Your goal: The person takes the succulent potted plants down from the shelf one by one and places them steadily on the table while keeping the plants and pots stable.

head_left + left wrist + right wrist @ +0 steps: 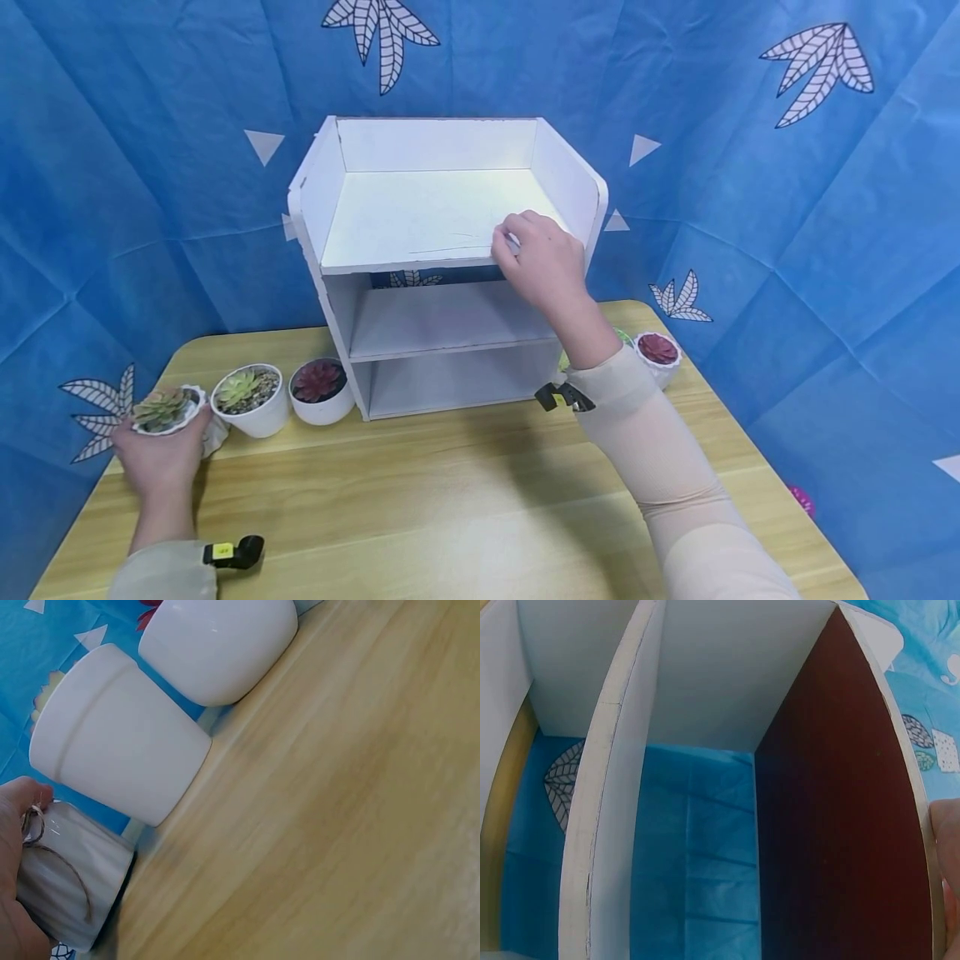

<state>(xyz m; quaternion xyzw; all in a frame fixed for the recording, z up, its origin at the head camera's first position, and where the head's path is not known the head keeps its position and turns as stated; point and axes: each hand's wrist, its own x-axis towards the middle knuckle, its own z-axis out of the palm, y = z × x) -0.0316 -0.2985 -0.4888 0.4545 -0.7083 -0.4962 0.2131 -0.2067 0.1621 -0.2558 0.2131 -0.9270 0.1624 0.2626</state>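
Note:
At the far left my left hand grips a whitish potted succulent with pinkish-green leaves. The left wrist view shows its fluted pot with a twine bow, and the fingers wrapped round it. A white shelf unit stands at the middle of the back. My right hand is at the front edge of its top board, fingers bent. Whether they pinch anything is hidden. The right wrist view catches only fingers beside that board's edge, with its dark red underside facing the camera.
Beside the held pot are a green succulent in a white pot and a dark red one in a round white pot. Right of the shelf stands another red succulent pot; a green plant is partly behind my right arm.

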